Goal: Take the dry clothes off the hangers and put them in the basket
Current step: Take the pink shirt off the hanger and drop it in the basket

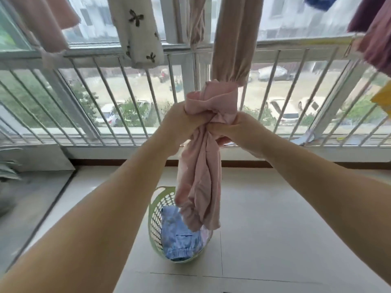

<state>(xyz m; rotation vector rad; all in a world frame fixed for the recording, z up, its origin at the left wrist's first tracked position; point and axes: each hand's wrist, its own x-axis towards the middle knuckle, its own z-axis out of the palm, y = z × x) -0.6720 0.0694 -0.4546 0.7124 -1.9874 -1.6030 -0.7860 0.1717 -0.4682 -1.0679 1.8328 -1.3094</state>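
Note:
A bunched pink garment (pixel 201 176) hangs from both my hands at mid-frame. My left hand (pixel 179 125) grips its upper folded part, and my right hand (pixel 239 134) grips the bunch just beside it. The garment's lower end dangles over the pale green perforated basket (pixel 155 220) on the floor. Blue clothes (pixel 177 235) lie inside the basket. More clothes hang above: a beige sleeve (pixel 230 49), a white piece with dark flowers (pixel 137 32), a pink piece (pixel 42 20) and a purple piece (pixel 374 39). No hanger is visible.
A white railing (pixel 105 98) and windows run across the back, over a low sill. The floor is pale tile (pixel 275 229). A grey surface (pixel 31 197) lies at the left. A yellow item (pixel 384 100) shows at the right edge.

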